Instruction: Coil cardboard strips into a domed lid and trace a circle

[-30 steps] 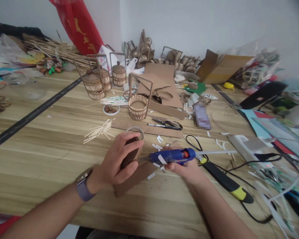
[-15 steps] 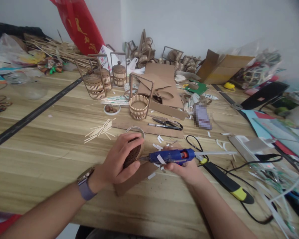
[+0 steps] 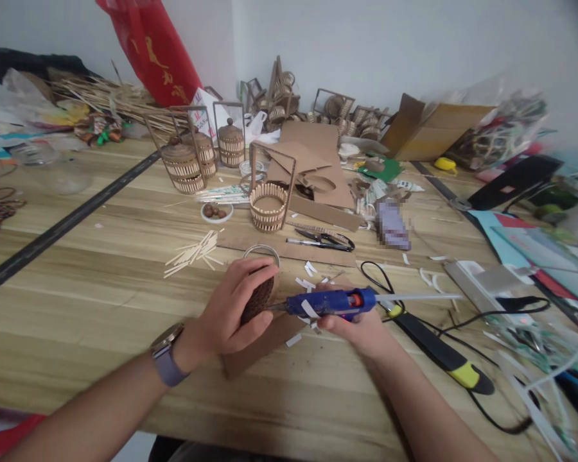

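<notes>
My left hand [image 3: 234,305] is closed round a small dark brown disc [image 3: 259,296] with a textured face, tilted on its edge; it could be a basket lid. In my right hand [image 3: 349,330] is a blue glue gun [image 3: 325,301], its nozzle pointing left at the disc's edge. A white glue stick [image 3: 414,297] sticks out of the gun's back, and a white paper strip [image 3: 310,309] hangs on its side. Beneath both hands lies a piece of cardboard [image 3: 255,353]. A metal ring [image 3: 262,249] shows just behind my left fingers.
A small handled basket [image 3: 268,208] stands ahead, with lidded baskets [image 3: 183,167] to its left. Thin sticks [image 3: 192,253], a dish of brown balls [image 3: 216,212], scissors [image 3: 325,239] and a cardboard strip [image 3: 250,247] lie nearer. A black-and-yellow tool [image 3: 438,346] and cables are at right.
Almost nothing differs. The glue gun and both hands keep their places at the disc, with only a very slight shift of the view.
</notes>
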Available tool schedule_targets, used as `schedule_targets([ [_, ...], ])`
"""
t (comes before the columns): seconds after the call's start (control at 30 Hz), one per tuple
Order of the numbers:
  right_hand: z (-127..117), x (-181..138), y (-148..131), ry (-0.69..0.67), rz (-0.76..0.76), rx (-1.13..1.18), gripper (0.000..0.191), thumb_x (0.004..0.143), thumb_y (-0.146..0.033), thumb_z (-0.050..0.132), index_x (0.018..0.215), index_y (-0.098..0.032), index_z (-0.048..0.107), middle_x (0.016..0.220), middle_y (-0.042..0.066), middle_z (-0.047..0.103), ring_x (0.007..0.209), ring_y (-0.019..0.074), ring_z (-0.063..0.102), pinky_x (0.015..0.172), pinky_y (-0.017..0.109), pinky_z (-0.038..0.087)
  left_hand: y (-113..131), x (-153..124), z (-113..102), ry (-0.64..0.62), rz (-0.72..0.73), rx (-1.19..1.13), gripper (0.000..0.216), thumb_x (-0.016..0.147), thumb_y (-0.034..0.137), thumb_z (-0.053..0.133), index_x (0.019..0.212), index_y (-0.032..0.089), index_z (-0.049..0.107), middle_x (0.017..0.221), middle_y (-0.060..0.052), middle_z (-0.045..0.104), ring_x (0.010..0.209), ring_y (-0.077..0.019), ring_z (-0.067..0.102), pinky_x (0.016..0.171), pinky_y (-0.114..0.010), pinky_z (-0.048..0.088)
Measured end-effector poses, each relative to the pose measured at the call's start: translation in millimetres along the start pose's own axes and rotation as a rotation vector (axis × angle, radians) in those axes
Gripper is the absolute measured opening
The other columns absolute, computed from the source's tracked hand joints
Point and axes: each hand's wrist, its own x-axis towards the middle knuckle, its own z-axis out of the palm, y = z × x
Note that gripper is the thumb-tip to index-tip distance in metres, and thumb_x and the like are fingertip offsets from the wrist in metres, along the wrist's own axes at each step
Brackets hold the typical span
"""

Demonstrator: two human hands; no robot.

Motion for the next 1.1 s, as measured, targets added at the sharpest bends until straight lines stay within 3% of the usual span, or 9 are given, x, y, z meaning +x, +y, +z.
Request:
schedule_targets([
  [0.6,0.2,-0.1,0.9,0.025,0.037,-0.012,0.054,0.066,-0.076,0.074,0.062,-0.022,0.064,0.058,0.001,0.054,0.055,0.0169,0.05,0.049,0.027,0.043,1.0,-1.2,-0.8,0.022,-0.04,0.004,0.059,0.095,0.027,0.051,0.151,0.024,0.033,0.14,-0.017,0.049,0.128,-0.0339,0.048,0.106,-0.052,0.041],
  [1.1,-4.1,-0.2,7.6,0.034,0.072,0.008,0.05,0.067,-0.07,0.077,0.072,-0.02,0.071,0.067,0.003,0.068,0.061,0.019,0.06,0.06,0.031,0.052,-0.1,-5.2,0.1,0.072,-0.103,-0.094,0.056,0.099,0.031,0.048,0.153,0.023,0.032,0.146,-0.017,0.045,0.135,-0.0329,0.043,0.112,-0.054,0.038],
])
